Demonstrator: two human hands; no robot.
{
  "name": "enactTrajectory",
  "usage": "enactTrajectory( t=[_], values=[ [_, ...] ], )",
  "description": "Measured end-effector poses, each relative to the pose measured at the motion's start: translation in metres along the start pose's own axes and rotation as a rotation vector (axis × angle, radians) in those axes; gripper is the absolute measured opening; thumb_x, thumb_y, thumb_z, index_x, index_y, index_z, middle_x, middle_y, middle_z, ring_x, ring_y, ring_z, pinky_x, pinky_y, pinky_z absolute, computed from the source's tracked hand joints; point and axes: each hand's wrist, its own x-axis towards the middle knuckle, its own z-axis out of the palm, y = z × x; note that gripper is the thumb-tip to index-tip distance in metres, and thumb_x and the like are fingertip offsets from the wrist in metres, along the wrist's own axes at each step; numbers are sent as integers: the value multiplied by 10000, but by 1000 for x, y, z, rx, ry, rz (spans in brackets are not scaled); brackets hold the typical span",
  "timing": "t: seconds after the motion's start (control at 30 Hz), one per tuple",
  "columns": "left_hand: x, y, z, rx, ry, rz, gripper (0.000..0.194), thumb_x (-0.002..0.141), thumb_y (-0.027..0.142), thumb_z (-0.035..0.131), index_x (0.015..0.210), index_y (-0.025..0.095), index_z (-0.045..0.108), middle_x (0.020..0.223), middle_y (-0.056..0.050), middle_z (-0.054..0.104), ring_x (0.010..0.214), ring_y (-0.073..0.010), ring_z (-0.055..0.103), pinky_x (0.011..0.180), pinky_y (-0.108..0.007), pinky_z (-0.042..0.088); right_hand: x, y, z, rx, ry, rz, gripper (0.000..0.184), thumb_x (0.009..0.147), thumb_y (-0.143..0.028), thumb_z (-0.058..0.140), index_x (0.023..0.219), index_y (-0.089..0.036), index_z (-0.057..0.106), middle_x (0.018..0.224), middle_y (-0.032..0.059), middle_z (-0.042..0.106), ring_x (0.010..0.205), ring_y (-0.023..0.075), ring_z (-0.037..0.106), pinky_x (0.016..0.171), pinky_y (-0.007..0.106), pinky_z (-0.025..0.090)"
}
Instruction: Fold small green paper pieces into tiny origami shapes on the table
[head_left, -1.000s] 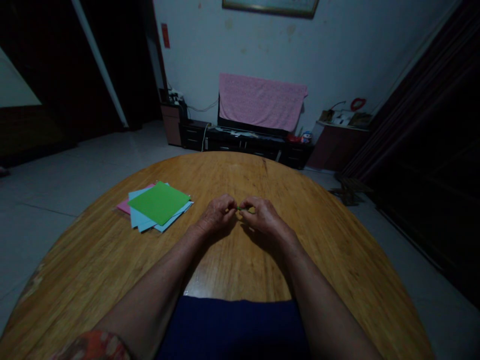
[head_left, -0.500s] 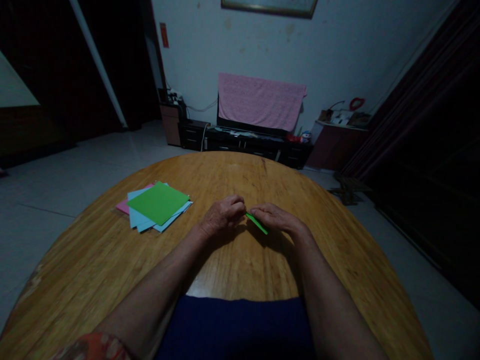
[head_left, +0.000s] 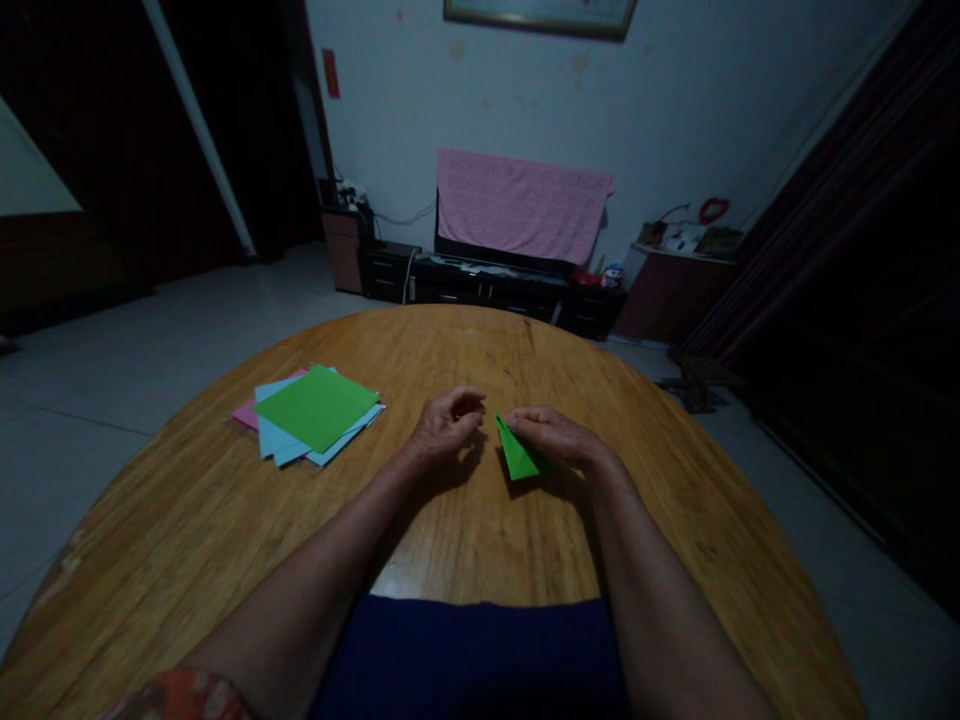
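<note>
My left hand [head_left: 448, 427] hovers over the round wooden table [head_left: 480, 345], its fingers loosely curled and holding nothing. My right hand [head_left: 551, 437] rests on the edge of a small folded piece of green paper [head_left: 516, 450], now a narrow triangular shape on the tabletop. The paper lies between my hands, nearer the right. To the left sits a stack of paper, with a green square sheet [head_left: 316, 407] on top of light blue sheets [head_left: 274, 441] and a pink sheet [head_left: 244, 413].
Beyond the table's far edge stands a low black TV cabinet [head_left: 487, 290], with a pink cloth [head_left: 523, 205] draped over the TV. A brown side cabinet [head_left: 671, 297] stands to the right, and a low wooden object [head_left: 694, 385] lies on the tiled floor.
The green paper has gone from a thin strip to a wider triangular shape lying on the table. My left hand has let go and drawn slightly left, leaving my right hand on the paper.
</note>
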Motion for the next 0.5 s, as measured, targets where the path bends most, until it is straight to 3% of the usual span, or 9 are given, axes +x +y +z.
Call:
enactTrajectory(
  t=[0.03, 0.07, 0.13, 0.23, 0.5],
  values=[
    [1, 2, 1, -43, 1, -55, 161, 863, 293, 521, 977, 217, 605, 783, -47, 641, 620, -150, 608, 553, -309, 509, 0, 0, 0, 13, 1, -15, 267, 876, -405, 544, 721, -199, 611, 569, 12, 564, 529, 141, 509, 509, 246, 432],
    [3, 4, 1, -176, -17, -194, 151, 848, 304, 553, 944, 206, 616, 713, -34, 625, 566, -139, 589, 528, -298, 503, 1, -1, 0, 20, -4, -28, 271, 878, -411, 544, 723, -198, 607, 580, 13, 568, 534, 141, 512, 512, 247, 432],
    [6, 11, 0, -366, -41, -384, 161, 800, 329, 626, 772, 171, 626, 653, -43, 609, 525, -125, 562, 512, -290, 499, 3, -2, -1, 2, -23, -42, 277, 879, -412, 541, 713, -197, 595, 596, 10, 569, 535, 135, 507, 505, 241, 418],
    [9, 20, -5, -454, -78, -460, 213, 761, 327, 659, 637, 158, 624, 600, -44, 594, 492, -112, 530, 503, -283, 482, 6, -5, -1, -53, -36, -39, 261, 881, -383, 522, 706, -198, 583, 608, 0, 566, 528, 123, 495, 492, 228, 395],
    [4, 16, -1, -619, -149, -510, 258, 719, 351, 714, 617, 150, 588, 568, -17, 550, 471, -108, 513, 503, -285, 458, 6, -11, 9, -121, 73, -108, 224, 868, -339, 514, 738, -200, 632, 605, 9, 600, 535, 130, 517, 492, 234, 410]
  ],
)
